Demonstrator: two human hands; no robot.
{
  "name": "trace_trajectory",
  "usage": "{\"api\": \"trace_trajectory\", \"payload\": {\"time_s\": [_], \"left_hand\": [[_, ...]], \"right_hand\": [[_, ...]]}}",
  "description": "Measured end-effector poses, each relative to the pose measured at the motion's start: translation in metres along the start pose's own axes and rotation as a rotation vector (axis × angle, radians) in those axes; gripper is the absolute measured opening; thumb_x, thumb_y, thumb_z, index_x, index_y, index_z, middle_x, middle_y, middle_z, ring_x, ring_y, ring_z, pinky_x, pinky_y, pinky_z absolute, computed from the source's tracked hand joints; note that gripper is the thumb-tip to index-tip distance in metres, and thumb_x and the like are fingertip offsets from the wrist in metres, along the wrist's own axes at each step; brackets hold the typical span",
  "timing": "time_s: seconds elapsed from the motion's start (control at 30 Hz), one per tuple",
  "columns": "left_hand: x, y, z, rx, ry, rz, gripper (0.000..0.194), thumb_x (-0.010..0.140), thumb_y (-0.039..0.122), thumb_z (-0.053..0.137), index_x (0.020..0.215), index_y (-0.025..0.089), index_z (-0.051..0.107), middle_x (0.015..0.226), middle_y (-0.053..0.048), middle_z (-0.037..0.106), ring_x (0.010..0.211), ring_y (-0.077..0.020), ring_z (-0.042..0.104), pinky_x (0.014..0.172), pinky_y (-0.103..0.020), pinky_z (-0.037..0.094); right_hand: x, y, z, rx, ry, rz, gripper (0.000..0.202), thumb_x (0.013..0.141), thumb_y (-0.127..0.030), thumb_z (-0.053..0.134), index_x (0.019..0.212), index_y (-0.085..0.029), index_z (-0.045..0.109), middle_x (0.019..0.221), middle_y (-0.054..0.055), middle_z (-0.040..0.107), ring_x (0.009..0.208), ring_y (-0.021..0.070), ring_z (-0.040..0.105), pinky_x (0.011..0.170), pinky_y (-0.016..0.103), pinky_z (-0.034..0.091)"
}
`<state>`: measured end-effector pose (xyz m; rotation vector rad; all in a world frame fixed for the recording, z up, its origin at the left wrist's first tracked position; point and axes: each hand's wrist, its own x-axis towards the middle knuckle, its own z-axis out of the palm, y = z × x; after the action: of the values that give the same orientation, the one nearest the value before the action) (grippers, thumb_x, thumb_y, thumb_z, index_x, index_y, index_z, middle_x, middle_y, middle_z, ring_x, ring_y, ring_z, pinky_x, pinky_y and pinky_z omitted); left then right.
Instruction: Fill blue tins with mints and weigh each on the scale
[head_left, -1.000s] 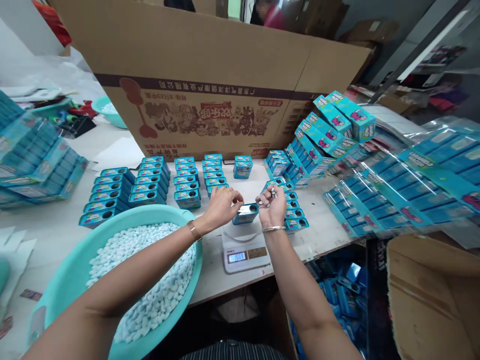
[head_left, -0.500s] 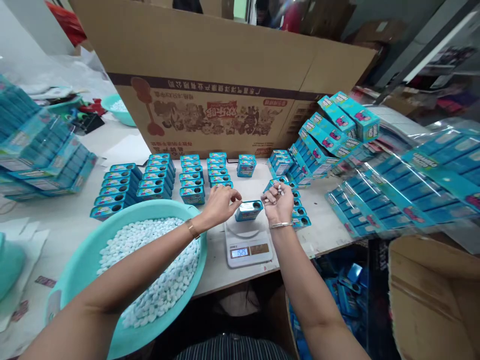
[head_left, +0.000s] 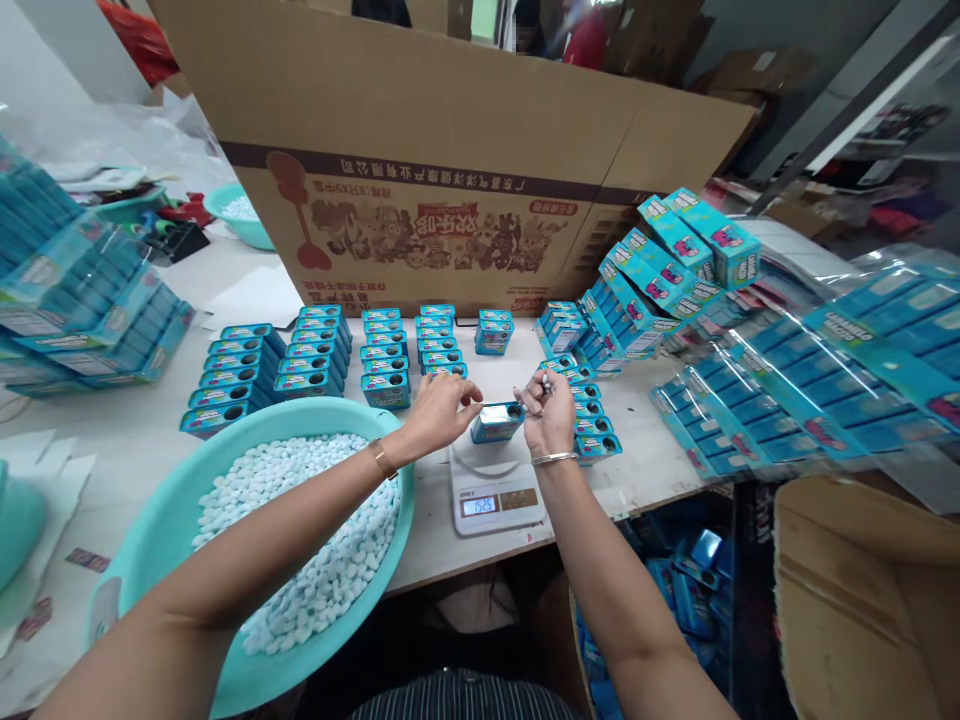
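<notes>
A blue tin (head_left: 497,424) with a round dark opening at its top right stands on a white digital scale (head_left: 498,506). My left hand (head_left: 439,410) is at the tin's left end, thumb and forefinger close together near its top; whether they hold anything is too small to tell. Just right of the tin, my right hand (head_left: 549,412) is palm up with curled fingers around a few small white candies. Many such white candies (head_left: 322,560) fill a turquoise basin (head_left: 405,500) below my left forearm.
Rows of blue tins (head_left: 311,360) stand behind the basin, with more beside my right hand. A large cardboard box (head_left: 450,120) rises at the back. Wrapped packs (head_left: 840,350) lie right, others (head_left: 75,290) left. An open carton (head_left: 862,590) is at lower right.
My right hand has shifted slightly left, closer to the tin's opening, and its fingers have curled in more. My left hand and the tin have hardly moved.
</notes>
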<state>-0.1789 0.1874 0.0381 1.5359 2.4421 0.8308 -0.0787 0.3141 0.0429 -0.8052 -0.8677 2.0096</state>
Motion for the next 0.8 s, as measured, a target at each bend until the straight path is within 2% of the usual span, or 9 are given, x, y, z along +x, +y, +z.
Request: {"api": "trace_trajectory", "payload": {"time_s": [0.23,0.53,0.7,0.8], "left_hand": [[-0.001,0.003,-0.001,0.007,-0.011,-0.003,0.017,0.087,0.031,0.055,0.09,0.021,0.069,0.085,-0.003,0.069,0.092,-0.0243,0.06,0.092,-0.043,0.035],[-0.002,0.004,-0.001,0.005,-0.014,0.001,0.015,0.087,0.029,0.057,0.091,0.021,0.069,0.085,-0.003,0.069,0.091,-0.0244,0.058,0.093,-0.045,0.035],[0.005,0.018,0.003,-0.029,0.003,0.032,0.019,0.086,0.025,0.057,0.101,0.021,0.068,0.088,-0.003,0.069,0.094,-0.0248,0.058,0.096,-0.045,0.035],[0.012,0.031,0.011,-0.067,0.002,0.037,0.017,0.086,0.024,0.058,0.098,0.023,0.07,0.089,-0.003,0.069,0.096,-0.0239,0.059,0.099,-0.045,0.034]], "right_hand": [[0.0,0.001,0.001,-0.038,-0.003,-0.028,0.022,0.08,-0.025,0.052,0.061,-0.021,0.043,0.046,-0.012,0.035,0.034,0.0028,0.021,0.058,0.021,0.048],[-0.003,0.003,0.0,-0.035,-0.015,-0.046,0.023,0.082,-0.024,0.048,0.06,-0.02,0.045,0.046,-0.013,0.037,0.031,0.0013,0.021,0.073,0.025,0.054],[0.001,0.003,-0.002,0.077,-0.022,0.015,0.022,0.084,-0.027,0.048,0.063,-0.021,0.044,0.046,-0.013,0.035,0.03,0.0016,0.021,0.062,0.024,0.054],[0.003,0.002,-0.002,0.117,-0.05,0.048,0.022,0.082,-0.029,0.052,0.064,-0.021,0.042,0.047,-0.013,0.033,0.03,0.0022,0.022,0.043,0.018,0.044]]}}
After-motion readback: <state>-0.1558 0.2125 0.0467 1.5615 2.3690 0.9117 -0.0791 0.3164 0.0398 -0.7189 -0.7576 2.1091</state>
